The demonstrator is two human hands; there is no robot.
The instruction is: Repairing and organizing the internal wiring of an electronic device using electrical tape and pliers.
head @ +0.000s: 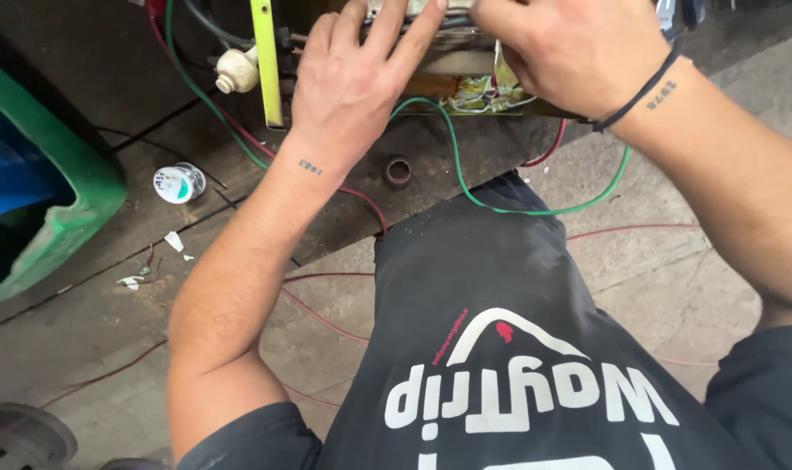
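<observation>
While hands (465, 61) press the transformer (465, 87), bench edge (343, 231) near.

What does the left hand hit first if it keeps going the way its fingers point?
The left hand points up and right, fingertips already on the metal-framed electrical part wrapped in yellowed tape. That part comes first; the right hand lies just beyond, though depth is unclear.

a small round white tin (179, 184) with a green-and-white label lies on the boards, well left of the left hand's fingers (374, 39).
</observation>
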